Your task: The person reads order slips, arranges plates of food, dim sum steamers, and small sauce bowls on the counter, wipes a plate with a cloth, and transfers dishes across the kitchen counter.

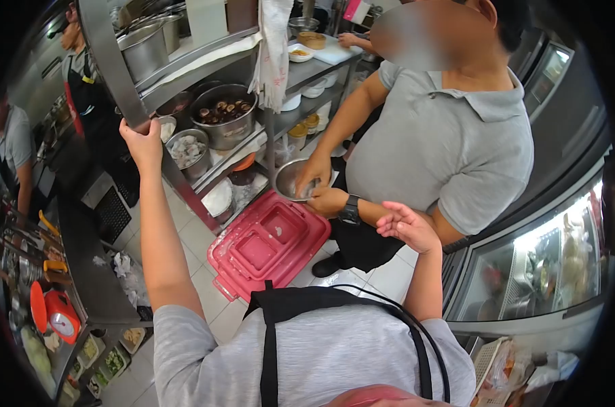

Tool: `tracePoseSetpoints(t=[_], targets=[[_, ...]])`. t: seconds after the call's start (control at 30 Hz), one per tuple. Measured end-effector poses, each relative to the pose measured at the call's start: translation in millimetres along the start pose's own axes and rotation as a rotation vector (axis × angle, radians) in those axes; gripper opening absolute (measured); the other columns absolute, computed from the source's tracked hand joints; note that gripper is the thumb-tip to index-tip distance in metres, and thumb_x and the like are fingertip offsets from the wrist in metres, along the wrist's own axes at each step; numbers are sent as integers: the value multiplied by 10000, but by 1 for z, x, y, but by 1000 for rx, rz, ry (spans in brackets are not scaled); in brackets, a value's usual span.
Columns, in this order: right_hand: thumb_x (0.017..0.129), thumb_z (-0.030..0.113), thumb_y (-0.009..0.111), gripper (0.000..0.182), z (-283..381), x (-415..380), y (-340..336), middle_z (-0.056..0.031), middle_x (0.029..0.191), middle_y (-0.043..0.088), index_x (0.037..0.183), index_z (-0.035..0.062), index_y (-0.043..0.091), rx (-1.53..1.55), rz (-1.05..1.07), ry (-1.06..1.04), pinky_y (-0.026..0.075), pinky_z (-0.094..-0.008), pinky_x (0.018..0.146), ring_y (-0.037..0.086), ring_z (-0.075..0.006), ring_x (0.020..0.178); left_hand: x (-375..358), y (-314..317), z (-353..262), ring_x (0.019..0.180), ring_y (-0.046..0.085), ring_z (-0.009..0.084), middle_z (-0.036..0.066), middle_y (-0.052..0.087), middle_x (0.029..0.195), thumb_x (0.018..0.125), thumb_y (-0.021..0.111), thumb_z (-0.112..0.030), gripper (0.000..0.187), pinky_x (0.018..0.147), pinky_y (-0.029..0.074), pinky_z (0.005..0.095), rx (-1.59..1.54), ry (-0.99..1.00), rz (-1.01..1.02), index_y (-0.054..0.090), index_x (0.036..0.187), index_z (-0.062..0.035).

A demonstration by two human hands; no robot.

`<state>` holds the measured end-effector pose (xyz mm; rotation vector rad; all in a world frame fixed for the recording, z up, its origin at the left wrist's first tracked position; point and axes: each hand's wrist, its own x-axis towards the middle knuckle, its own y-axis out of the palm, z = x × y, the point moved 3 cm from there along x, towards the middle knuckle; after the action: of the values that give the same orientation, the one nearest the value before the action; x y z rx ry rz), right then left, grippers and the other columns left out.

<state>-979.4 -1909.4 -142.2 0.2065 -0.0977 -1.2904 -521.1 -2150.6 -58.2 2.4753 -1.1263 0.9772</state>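
your left hand (143,144) is wrapped around the post (114,64) at the near corner of the metal shelf (178,57). its grip appears closed on that post alone. your right hand (411,229) has its fingers spread; its grip holds nothing. it is near the watch (350,210) of a co-worker (450,149); you cannot confirm contact.

caution: a hard pull on the post could rock the shelf and spill the pot of mushrooms (222,114) or the smaller pot (187,150) at the front edge. a swing of your right hand could knock the metal bowl (294,180) that the co-worker holds above the far edge of the red lid (270,237). stepping forward could catch your foot on that lid.

the floor (394,275) is pale tile. a glass-door fridge (545,261) stands at your right; an orange scale (62,319) stands near an edge of the left counter (94,288).
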Motion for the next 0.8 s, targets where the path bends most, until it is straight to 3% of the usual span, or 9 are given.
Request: tracePoseSetpoints(t=[0.17, 0.47, 0.67, 0.8], targets=[[781, 220, 545, 531, -4, 11, -4, -97, 1007, 508, 1234, 72, 311, -64, 55, 88, 413, -291, 799, 515, -181, 913, -1, -2, -2, 826, 521, 199, 155, 487, 947, 668, 611, -154, 591, 763, 396, 281, 38, -2, 12, 295, 1119, 63], [813, 176, 503, 487, -1, 22, -1, -76, 1012, 507, 1241, 68, 300, -76, 129, 134, 400, -265, 797, 505, -150, 917, 0, 1, 6, 863, 506, 214, 170, 461, 980, 663, 602, -145, 575, 781, 385, 286, 21, 3, -25, 310, 1111, 65], [805, 173, 516, 517, 1, 24, 13, -104, 1035, 494, 1249, 53, 281, -88, 180, 157, 404, -283, 811, 504, -174, 928, 0, 3, 10, 834, 521, 214, 163, 477, 971, 660, 602, -149, 557, 774, 389, 287, -28, -15, -47, 330, 1099, 60], [816, 157, 505, 494, -15, 29, 36, -98, 1045, 484, 1246, 53, 284, -148, 299, 151, 388, -271, 831, 489, -156, 938, -3, 2, 2, 845, 521, 217, 171, 477, 980, 664, 605, -164, 558, 776, 388, 287, -8, -24, -47, 332, 1098, 58]])
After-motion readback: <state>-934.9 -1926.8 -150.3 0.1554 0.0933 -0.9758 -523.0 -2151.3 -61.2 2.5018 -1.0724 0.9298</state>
